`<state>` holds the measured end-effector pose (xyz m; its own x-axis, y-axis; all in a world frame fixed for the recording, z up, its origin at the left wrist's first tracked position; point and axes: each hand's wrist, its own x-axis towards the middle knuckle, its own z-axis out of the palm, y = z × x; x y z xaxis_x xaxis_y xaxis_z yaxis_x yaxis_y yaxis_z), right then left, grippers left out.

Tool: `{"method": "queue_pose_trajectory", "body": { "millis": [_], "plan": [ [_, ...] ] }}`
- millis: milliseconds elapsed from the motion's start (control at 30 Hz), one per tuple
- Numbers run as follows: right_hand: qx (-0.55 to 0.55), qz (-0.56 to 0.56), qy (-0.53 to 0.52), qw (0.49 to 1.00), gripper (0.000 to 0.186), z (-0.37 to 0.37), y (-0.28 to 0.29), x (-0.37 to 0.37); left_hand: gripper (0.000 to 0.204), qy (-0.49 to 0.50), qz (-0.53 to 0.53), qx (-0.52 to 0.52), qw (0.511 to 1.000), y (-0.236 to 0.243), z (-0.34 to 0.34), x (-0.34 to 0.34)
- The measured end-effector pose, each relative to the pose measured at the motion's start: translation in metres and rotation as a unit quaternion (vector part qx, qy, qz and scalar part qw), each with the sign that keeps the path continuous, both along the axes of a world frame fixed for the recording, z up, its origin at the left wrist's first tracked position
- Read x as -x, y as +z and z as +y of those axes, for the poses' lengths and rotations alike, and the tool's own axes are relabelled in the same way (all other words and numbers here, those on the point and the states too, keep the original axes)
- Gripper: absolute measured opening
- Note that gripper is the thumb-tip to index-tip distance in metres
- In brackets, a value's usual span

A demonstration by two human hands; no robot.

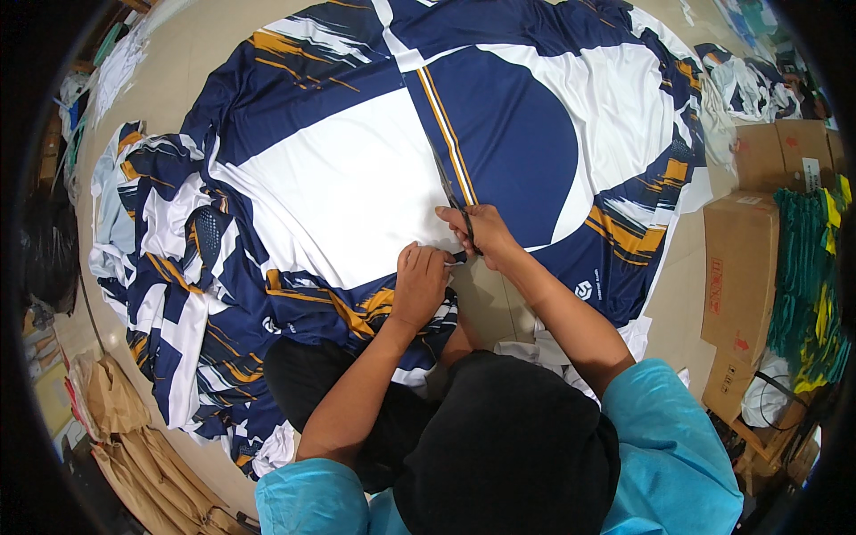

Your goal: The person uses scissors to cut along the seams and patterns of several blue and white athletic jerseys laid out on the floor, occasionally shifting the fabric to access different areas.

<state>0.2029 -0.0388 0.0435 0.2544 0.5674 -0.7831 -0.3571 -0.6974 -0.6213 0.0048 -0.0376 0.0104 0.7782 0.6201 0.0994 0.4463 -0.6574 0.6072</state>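
My right hand (483,234) is closed on black-handled scissors (461,212), whose blades lie along a slit in a large spread of printed fabric in navy, white and orange (513,143). A striped orange-and-white band (446,134) runs just right of the slit. My left hand (419,287) grips the lower edge of the white panel (330,178), just left of the scissors, with fingers curled over it. Beside my left forearm, more of the printed fabric (178,294) lies bunched in folds.
Tiled floor (687,303) surrounds the fabric. Cardboard boxes (736,259), green-and-yellow material (802,285) and a cloth heap (749,85) line the right. Brown paper (134,446) and a black bag (49,267) sit at the left. My black-covered head (508,437) fills the lower middle.
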Motion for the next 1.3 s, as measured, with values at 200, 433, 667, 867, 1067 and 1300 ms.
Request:
{"method": "queue_pose_trajectory", "body": {
  "millis": [200,433,667,867,1067,1300],
  "plan": [
    [-0.009,-0.017,0.011,1.0,0.042,0.001,-0.003,0.0,0.022,0.003,0.0,-0.004,1.0,-0.001,-0.001,0.0],
    [-0.014,-0.006,-0.001,1.0,0.043,0.008,0.0,-0.003,0.023,0.004,-0.015,-0.011,1.0,-0.001,-0.001,0.0],
    [-0.023,0.011,-0.005,1.0,0.042,0.018,0.001,-0.007,0.024,0.004,-0.011,-0.005,1.0,0.0,-0.001,0.0],
    [-0.023,0.002,0.001,1.0,0.042,0.017,0.001,-0.006,0.024,0.004,-0.013,-0.006,1.0,0.0,-0.001,0.001],
    [-0.02,0.006,-0.001,1.0,0.042,0.018,-0.002,-0.006,0.023,0.004,-0.009,-0.009,1.0,-0.001,-0.001,0.0],
    [-0.021,0.005,0.002,1.0,0.042,0.016,-0.001,-0.008,0.023,0.005,-0.016,-0.005,1.0,0.0,-0.001,0.0]
  ]
}}
